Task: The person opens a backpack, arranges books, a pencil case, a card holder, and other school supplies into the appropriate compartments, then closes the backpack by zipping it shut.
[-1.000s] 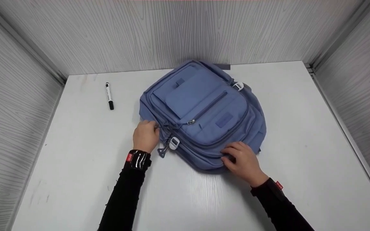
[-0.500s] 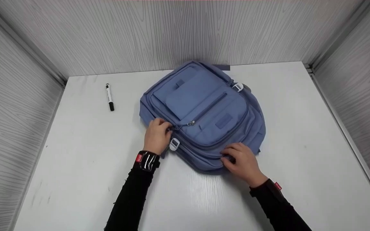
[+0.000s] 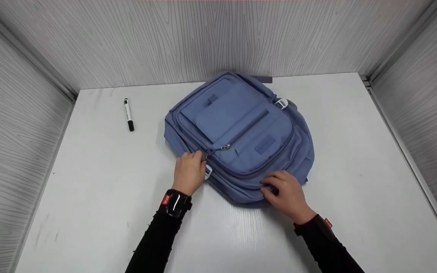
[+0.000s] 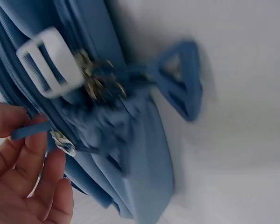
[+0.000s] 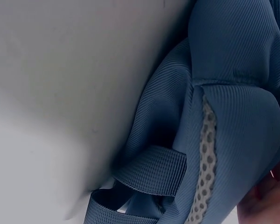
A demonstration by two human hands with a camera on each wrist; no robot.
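A blue backpack [image 3: 237, 117] lies front side up on the white table [image 3: 101, 212]. At its near left edge my left hand [image 3: 189, 172] is next to a white buckle [image 4: 51, 63]. In the left wrist view, thumb and forefinger pinch a blue zipper pull [image 4: 32, 129], and the other fingers are bent below it. Another pull with a triangular loop [image 4: 191, 88] dangles nearby. With bent fingers my right hand [image 3: 285, 195] grips the backpack's near right edge. The right wrist view shows the blue fabric and a webbing strap [image 5: 154, 170], with only part of that hand at the lower right.
A black-and-white marker [image 3: 128, 115] lies on the table to the left of the backpack. Grey wood-grain panels [image 3: 157, 41] enclose the table at the back and on both sides. A second white buckle [image 3: 281, 103] sits on the backpack's far right side.
My left hand has moved right along the backpack's near left edge, then slightly toward me, partly covering the white buckle. The right hand and the backpack have stayed nearly still.
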